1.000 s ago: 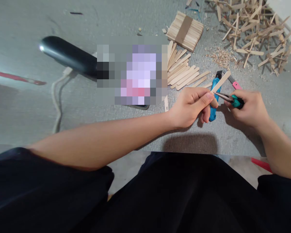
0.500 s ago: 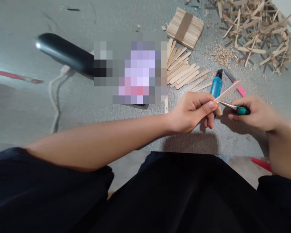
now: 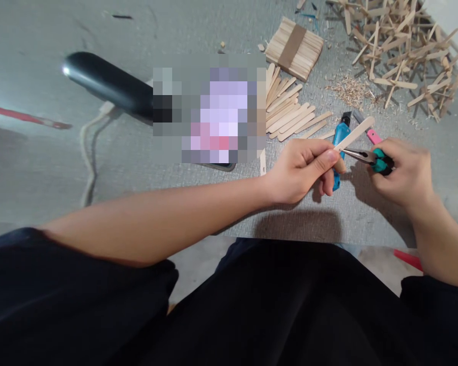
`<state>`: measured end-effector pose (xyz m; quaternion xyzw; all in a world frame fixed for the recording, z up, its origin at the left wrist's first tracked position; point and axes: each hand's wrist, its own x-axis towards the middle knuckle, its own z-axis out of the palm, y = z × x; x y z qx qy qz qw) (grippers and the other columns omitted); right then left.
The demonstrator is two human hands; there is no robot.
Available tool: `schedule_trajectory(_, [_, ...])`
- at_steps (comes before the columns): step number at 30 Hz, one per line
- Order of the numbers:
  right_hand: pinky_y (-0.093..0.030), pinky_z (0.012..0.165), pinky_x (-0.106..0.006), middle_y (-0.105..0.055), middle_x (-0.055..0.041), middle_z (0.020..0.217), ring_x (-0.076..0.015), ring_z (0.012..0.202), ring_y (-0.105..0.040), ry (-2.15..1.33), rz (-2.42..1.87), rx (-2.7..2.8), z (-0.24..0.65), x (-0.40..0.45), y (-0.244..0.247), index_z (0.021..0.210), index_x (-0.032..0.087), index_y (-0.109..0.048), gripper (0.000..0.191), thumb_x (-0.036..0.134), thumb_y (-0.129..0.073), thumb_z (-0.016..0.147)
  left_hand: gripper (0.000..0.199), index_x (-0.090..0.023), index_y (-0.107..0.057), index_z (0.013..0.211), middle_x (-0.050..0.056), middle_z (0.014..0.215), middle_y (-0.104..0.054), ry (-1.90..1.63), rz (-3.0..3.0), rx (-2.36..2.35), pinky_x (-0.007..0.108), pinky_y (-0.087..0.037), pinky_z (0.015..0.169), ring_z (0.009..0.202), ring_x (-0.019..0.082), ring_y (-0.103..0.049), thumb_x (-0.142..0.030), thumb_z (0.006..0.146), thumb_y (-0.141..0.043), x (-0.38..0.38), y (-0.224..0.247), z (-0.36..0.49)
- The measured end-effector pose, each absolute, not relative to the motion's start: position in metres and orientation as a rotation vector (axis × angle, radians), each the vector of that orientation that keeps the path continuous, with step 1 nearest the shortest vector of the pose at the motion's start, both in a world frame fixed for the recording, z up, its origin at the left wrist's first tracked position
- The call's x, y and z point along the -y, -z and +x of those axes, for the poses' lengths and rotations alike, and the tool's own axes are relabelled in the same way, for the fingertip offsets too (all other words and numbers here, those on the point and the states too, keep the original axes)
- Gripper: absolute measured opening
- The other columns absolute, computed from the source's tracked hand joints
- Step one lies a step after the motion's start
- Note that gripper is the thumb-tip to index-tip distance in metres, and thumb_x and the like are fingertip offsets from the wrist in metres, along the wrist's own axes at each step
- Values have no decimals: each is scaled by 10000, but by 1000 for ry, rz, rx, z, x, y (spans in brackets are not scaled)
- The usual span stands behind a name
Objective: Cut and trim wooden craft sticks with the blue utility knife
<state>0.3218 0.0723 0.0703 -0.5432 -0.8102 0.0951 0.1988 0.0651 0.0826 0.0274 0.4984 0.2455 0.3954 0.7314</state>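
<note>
Between thumb and fingers, my left hand pinches a pale wooden craft stick that slants up to the right. My right hand is wrapped round the green and black handles of needle-nose pliers. The tips of the pliers meet the stick's edge close to my left thumb; whether they grip it I cannot tell. Beneath the stick lies a blue utility knife, partly hidden by my left fingers. A pink-handled cutter rests just behind my right hand.
Loose craft sticks lie beyond my left hand, with a banded bundle of sticks behind them. Wood shavings and a heap of joined sticks are at the far right. A black rounded device with a cable and a blurred phone sit left.
My right hand has turned, its knuckles now higher, and the pliers' handles have rotated with it. The stick has tilted and shows more of its flat face.
</note>
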Motion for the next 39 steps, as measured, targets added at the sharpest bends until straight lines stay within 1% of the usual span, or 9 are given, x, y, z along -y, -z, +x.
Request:
schedule_trajectory(3, [-341, 652, -392, -596, -43, 740, -225, 705, -531, -177, -1520, 2268, 321, -73, -69, 778, 266, -539, 164, 216, -656, 674, 594, -198, -732, 888, 0, 554, -709, -858, 1062, -540, 221, -524, 397, 401, 125, -634, -779, 997, -778, -82, -30, 65])
schedule_trajectory(7, [-362, 636, -379, -546, -18, 677, -195, 644, -483, -488, -1565, 2259, 318, -72, -72, 747, 267, -519, 147, 221, -659, 737, 593, -193, -744, 876, 3, 558, -721, -851, 1080, -549, 229, -535, 412, 406, 128, -643, -773, 988, -796, -83, -33, 63])
schedule_trajectory(9, [-367, 634, -369, -542, -9, 669, -187, 633, -476, -520, -1556, 2255, 318, -73, -72, 741, 265, -518, 147, 234, -661, 742, 591, -188, -748, 879, 7, 567, -730, -847, 1085, -554, 233, -546, 419, 412, 131, -653, -766, 993, -795, -82, -34, 62])
schedule_trajectory(12, [-350, 660, -375, -575, -28, 722, -207, 697, -523, -260, -1587, 2223, 326, -79, -68, 750, 263, -499, 178, 257, -676, 725, 591, -189, -744, 876, 10, 579, -741, -858, 1101, -550, 251, -566, 437, 427, 140, -666, -765, 1010, -774, -79, -35, 61])
schedule_trajectory(16, [-312, 666, -391, -525, -24, 719, -210, 688, -462, -51, -1674, 2095, 343, -92, -64, 768, 272, -484, 241, 301, -721, 792, 575, -195, -734, 882, 11, 587, -746, -877, 1136, -535, 265, -588, 482, 472, 150, -699, -747, 1040, -747, -75, -35, 61])
schedule_trajectory(18, [-323, 673, -397, -533, -28, 728, -215, 698, -469, -86, -1677, 2109, 346, -95, -63, 776, 273, -487, 248, 305, -728, 826, 579, -198, -719, 876, 7, 582, -738, -888, 1130, -533, 260, -580, 472, 461, 144, -688, -753, 1042, -740, -76, -32, 63])
schedule_trajectory(24, [-414, 730, -417, -695, -68, 868, -252, 782, -597, -257, -1566, 2232, 335, -88, -57, 918, 269, -622, 133, 269, -730, 840, 591, -202, -709, 902, -7, 581, -726, -927, 1129, -559, 244, -565, 453, 426, 122, -651, -778, 1033, -734, -83, -24, 67])
schedule_trajectory(33, [-428, 708, -394, -636, -30, 755, -238, 732, -592, -365, -1421, 2265, 323, -80, -59, 854, 272, -612, 101, 252, -691, 794, 595, -203, -735, 912, -3, 570, -711, -874, 1115, -583, 241, -551, 436, 437, 131, -661, -788, 1023, -737, -80, -28, 66])
schedule_trajectory(39, [-437, 700, -376, -670, -27, 770, -215, 722, -596, -434, -1416, 2283, 322, -79, -59, 850, 263, -642, 60, 263, -701, 852, 578, -195, -747, 912, -10, 569, -706, -863, 1073, -542, 225, -551, 436, 426, 119, -645, -763, 1012, -771, -81, -27, 65])
